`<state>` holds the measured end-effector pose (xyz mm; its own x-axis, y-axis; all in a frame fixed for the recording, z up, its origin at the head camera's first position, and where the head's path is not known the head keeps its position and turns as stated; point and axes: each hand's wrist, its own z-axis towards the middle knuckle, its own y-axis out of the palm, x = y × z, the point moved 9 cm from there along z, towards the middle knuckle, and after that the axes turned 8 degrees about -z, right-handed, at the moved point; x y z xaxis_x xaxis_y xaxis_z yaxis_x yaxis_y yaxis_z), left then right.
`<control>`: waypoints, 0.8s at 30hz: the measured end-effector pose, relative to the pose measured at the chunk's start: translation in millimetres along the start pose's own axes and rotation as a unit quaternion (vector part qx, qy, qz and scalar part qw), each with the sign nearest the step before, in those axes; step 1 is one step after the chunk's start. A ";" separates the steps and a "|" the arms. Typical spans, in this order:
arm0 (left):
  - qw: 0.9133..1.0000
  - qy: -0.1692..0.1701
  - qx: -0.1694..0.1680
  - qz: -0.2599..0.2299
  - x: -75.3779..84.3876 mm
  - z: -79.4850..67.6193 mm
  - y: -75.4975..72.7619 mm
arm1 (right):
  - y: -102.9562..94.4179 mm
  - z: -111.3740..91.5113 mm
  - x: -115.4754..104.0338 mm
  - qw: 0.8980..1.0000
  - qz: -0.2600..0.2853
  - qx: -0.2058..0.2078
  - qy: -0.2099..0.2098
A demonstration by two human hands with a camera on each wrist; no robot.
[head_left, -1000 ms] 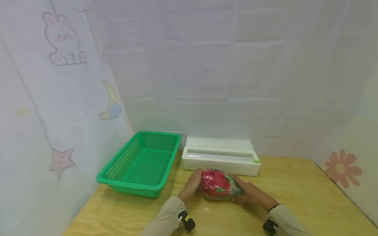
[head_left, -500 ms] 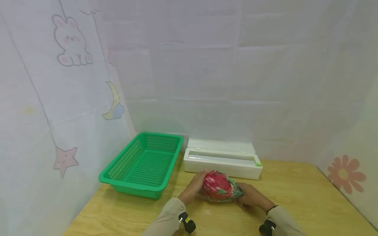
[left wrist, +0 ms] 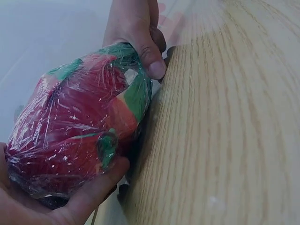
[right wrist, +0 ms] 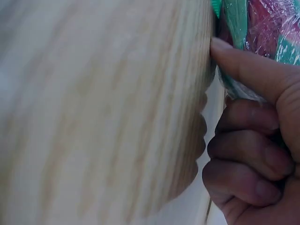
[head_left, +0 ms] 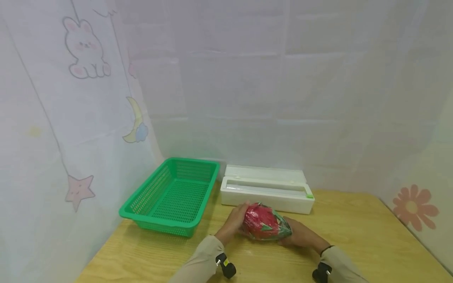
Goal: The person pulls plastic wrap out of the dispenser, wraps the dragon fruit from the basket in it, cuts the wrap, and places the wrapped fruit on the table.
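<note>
A red dragon fruit with green-tipped scales [head_left: 262, 224] is wrapped in clear, shiny cling film and lies on its side between both hands, low over the table. My left hand [head_left: 232, 223] grips its rounded left end, the thumb lying along the near side. At the leafy right end, my right hand [head_left: 301, 234] holds the wrapped fruit. In the right wrist view that hand's thumb [right wrist: 248, 65] lies against the film, and several fingers [right wrist: 243, 154] are curled in below. The left wrist view shows wrinkled film stretched over the fruit [left wrist: 79, 112]. Its underside is hidden.
Just behind the hands stands a white cling film dispenser [head_left: 267, 202], lid raised, a roll inside and a green slider [head_left: 310, 196] at its right end. A green perforated basket [head_left: 155, 222] sits at the left on the wooden table [head_left: 357, 232]. A pale curtain hangs behind.
Both hands keep hold of the wrapped dragon fruit. The right hand shifts slightly around its leafy end, and the fruit turns a little. The head view has shifted slightly.
</note>
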<state>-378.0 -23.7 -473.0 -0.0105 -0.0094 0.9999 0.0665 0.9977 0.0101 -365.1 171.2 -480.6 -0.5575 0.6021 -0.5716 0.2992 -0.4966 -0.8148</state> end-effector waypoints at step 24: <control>0.998 0.033 -0.015 0.059 12.8 -10.2 2.1 | -15.4 -17.2 10.7 0.997 -0.044 0.054 0.037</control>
<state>-367.9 -22.4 -460.1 0.0651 0.1022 0.9926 0.0935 0.9897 -0.1080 -362.4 196.0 -475.9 -0.5184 0.6885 -0.5072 0.1636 -0.5022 -0.8491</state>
